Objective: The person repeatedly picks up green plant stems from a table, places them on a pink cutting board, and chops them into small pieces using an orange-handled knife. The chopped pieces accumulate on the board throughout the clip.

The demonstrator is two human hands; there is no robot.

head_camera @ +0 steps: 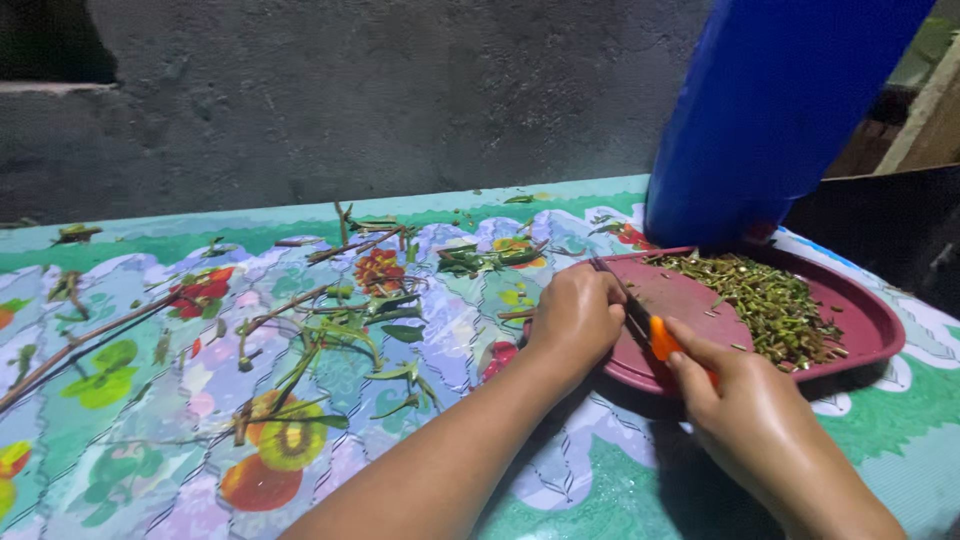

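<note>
An orange-handled knife (655,335) lies gripped in the right hand (750,425), fingers clamped on its handle, blade over the dark red tray (870,320). The left hand (575,315), fingers curled together, pins a thin stem at the tray's rim. Chopped green stems (775,300) pile on the tray. Leafy twigs (330,320) litter the flowered counter (150,420) beside a blue barrel (770,110).

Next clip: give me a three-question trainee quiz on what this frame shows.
1. True or false: the right hand holds an orange-handled knife.
2. Where does the pile of chopped green stems lie? A) on the tablecloth B) on the dark red tray C) in the blue container
3. What lies scattered on the floral tablecloth to the left of the left hand?

Key: 1 true. 2 B. 3 Twigs and leaves.
</note>
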